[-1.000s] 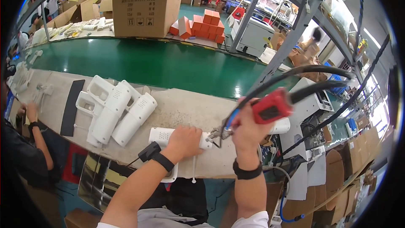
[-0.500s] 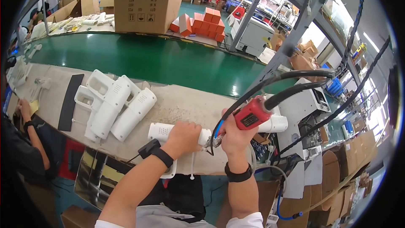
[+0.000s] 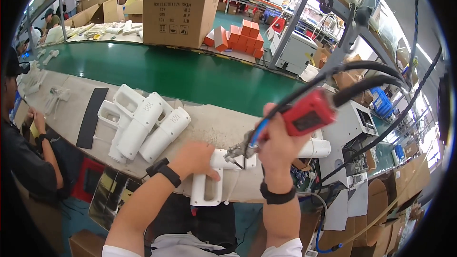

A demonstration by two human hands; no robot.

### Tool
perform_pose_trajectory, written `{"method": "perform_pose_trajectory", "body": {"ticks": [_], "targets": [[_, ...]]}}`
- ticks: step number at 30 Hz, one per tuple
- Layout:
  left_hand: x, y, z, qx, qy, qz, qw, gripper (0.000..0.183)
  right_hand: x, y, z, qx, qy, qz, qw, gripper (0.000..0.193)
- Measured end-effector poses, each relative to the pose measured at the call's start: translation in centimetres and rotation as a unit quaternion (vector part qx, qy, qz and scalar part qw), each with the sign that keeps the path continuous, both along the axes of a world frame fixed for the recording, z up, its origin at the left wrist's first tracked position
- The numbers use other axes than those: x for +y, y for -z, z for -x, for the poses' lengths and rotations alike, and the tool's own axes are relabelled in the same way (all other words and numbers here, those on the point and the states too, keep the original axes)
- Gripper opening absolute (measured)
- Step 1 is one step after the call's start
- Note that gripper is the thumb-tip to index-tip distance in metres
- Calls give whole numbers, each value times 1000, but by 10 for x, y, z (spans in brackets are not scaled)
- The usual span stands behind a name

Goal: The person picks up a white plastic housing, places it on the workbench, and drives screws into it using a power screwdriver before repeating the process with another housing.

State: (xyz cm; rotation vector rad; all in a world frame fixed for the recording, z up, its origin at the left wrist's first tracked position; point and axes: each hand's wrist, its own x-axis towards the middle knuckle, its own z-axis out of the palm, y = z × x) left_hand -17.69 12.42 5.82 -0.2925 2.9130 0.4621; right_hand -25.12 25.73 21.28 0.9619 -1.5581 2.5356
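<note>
A white gun-shaped plastic housing [image 3: 205, 202] lies on the near edge of the bench, its loop handle toward me. My left hand [image 3: 194, 158] grips it where barrel and handle meet, thumb at the handle's top, covering the barrel's left part. My right hand [image 3: 278, 145] is wrapped around a red electric screwdriver [image 3: 309, 114], slightly blurred, with black cables and a blue tube. Its metal nozzle [image 3: 235, 152] is over the barrel's right part; whether it touches I cannot tell.
Several white housings [image 3: 143, 123] are piled at left beside a black strip [image 3: 91, 119]. Another housing [image 3: 320, 148] lies beyond my right hand. A green conveyor belt [image 3: 190, 76] runs behind, with a large carton [image 3: 178, 9] and orange boxes [image 3: 243, 38]. A co-worker [image 3: 33, 147] sits at left.
My left hand has slid left along the housing, uncovering its handle. The screwdriver has tilted and its nozzle has moved from the barrel's right end to over the barrel. My view has shifted slightly.
</note>
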Motion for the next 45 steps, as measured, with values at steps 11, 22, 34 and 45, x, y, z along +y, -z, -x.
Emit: {"method": "perform_pose_trajectory", "body": {"ticks": [11,22,34,45], "targets": [[4,8,3,50,-25,-37,998,87,-39,40,23,3,21,-77,997,8],[5,13,6,66,-62,-63,994,84,-38,54,17,-26,26,36,999,8],[5,11,19,79,-65,-46,994,73,-9,47,5,-35,15,-23,999,7],[3,28,-24,160,-190,-268,931,97,2,29,5,-31,20,-8,999,14]]}}
